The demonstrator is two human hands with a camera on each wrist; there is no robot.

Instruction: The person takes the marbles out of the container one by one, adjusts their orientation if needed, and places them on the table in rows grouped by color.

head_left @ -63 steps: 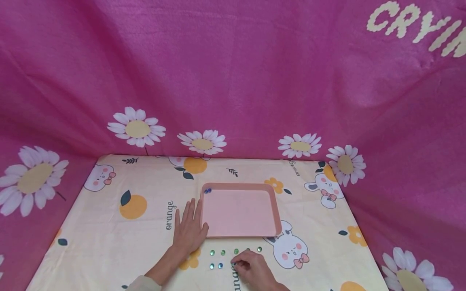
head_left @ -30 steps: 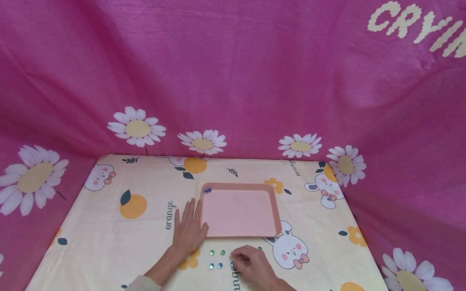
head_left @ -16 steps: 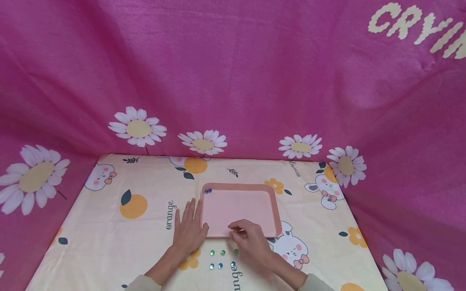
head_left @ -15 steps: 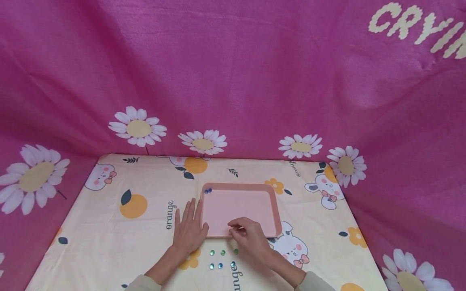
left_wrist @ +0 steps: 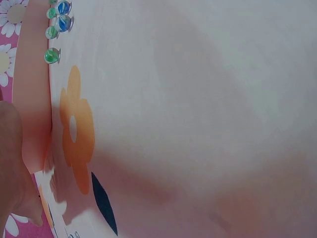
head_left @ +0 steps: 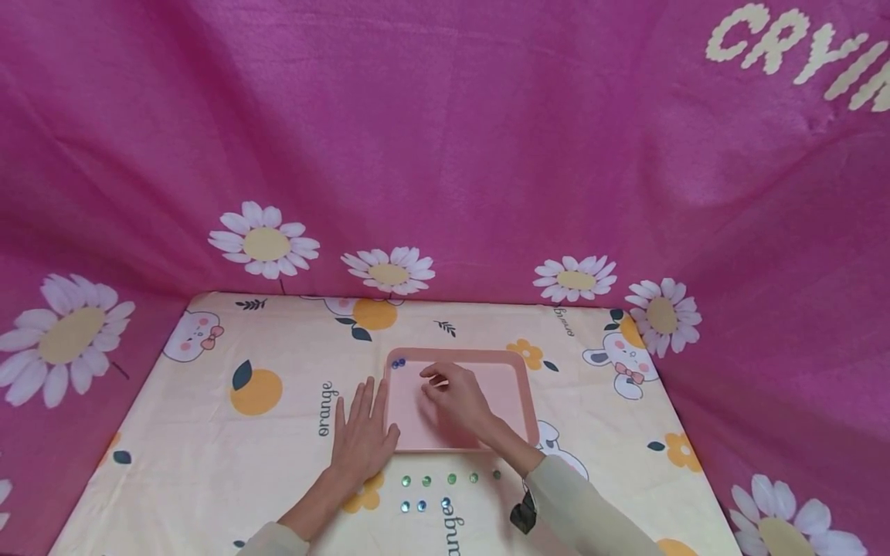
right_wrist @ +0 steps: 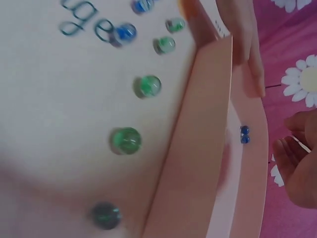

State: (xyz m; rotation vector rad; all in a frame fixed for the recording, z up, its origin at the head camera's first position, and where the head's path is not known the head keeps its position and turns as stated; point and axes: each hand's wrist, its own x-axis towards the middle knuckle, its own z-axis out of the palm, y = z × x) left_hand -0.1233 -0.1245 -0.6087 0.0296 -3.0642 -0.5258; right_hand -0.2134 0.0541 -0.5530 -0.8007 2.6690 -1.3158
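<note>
My left hand (head_left: 361,432) lies flat with spread fingers on the cloth, against the left side of the pink tray (head_left: 459,450). Over the tray's inside hovers my right hand (head_left: 455,398), thumb and fingers curled towards each other. A gap shows between its thumb and fingers in the right wrist view; I cannot tell whether something small is hidden there. Two blue marbles (head_left: 399,363) sit in the tray's far left corner. In front of the tray, on the cloth, a row of several green marbles (head_left: 452,479) lies above a row of three blue marbles (head_left: 422,506).
A cream cloth (head_left: 188,432) printed with rabbits, oranges and flowers covers the table. Pink fabric (head_left: 445,154) with daisies stands behind it and at both sides. A small black device (head_left: 523,512) sits at my right wrist, above the cloth.
My right hand has left the marble rows, crossed the tray's near edge and moved up and left over the tray. Green marbles it covered show again. My left hand stays put.
</note>
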